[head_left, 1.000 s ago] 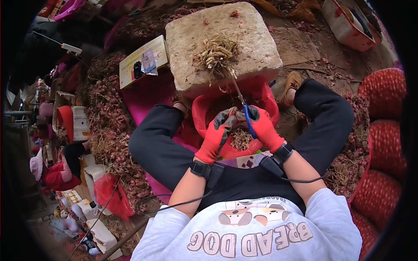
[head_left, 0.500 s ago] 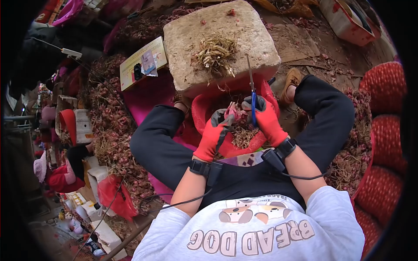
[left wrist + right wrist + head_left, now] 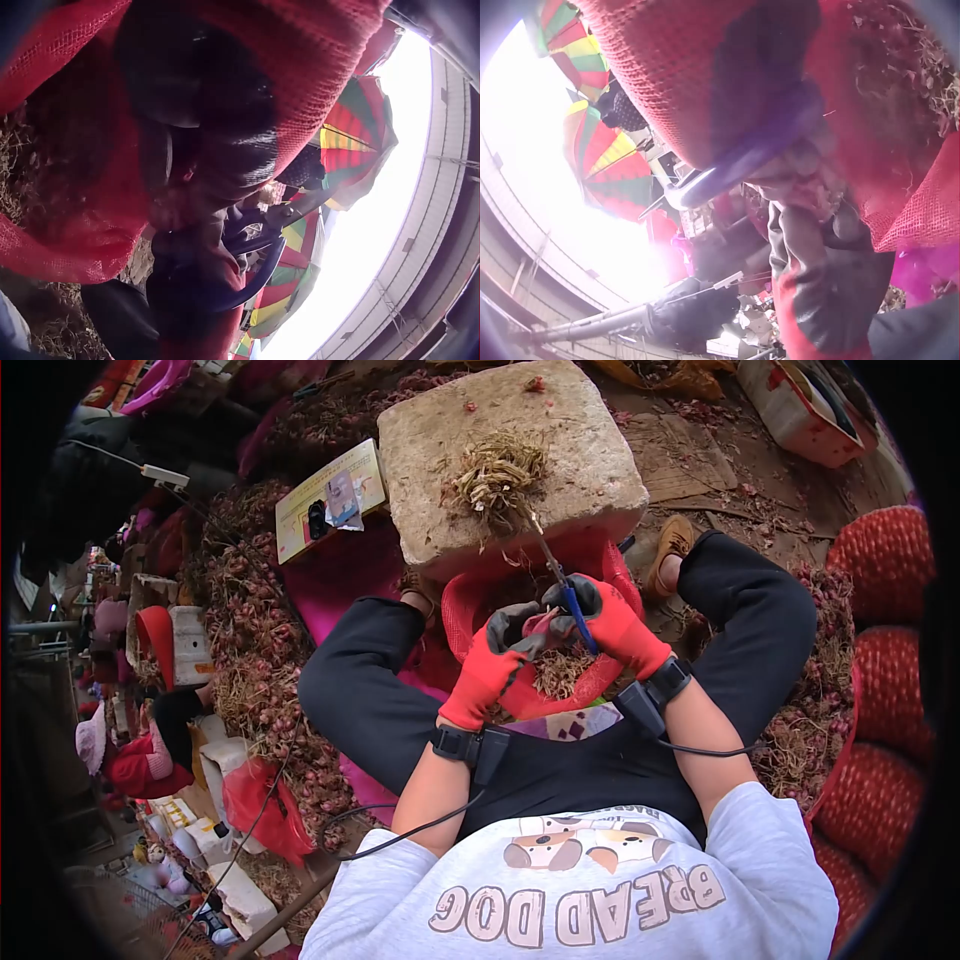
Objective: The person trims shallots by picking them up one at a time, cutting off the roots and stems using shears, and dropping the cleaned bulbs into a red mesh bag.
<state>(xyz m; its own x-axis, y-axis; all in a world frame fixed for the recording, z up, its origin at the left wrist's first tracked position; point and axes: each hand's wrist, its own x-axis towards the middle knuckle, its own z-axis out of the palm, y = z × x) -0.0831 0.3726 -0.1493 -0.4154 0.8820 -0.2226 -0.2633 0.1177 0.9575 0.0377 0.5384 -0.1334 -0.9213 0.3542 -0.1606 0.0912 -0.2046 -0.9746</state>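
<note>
Both hands wear red gloves with dark grey palms and meet over a red mesh bag (image 3: 455, 600) between the person's knees. My left hand (image 3: 492, 665) grips small pinkish-red shallots (image 3: 814, 196), mostly covered by fingers in the head view. The right hand (image 3: 622, 628) holds scissors (image 3: 573, 610) by their blue handles, the blades slanting away and to the left toward the stone block. In the left wrist view the scissors' pivot (image 3: 279, 216) shows beside the gloved fingers. Inside the bag, below the hands, lie dry trimmings (image 3: 562, 676).
A pale block (image 3: 520, 420) with a bundle of dry stalks (image 3: 500, 475) stands ahead. To its left is a yellow board (image 3: 295, 525) bearing a phone. Heaped shallots (image 3: 250, 660) lie at left; full red mesh sacks (image 3: 885, 680) line the right.
Half a second ago the scissors pointed straight ahead and the shallots showed between parted hands. Now the hands are closer together, the blades tilt left, and fingers cover most of the shallots.
</note>
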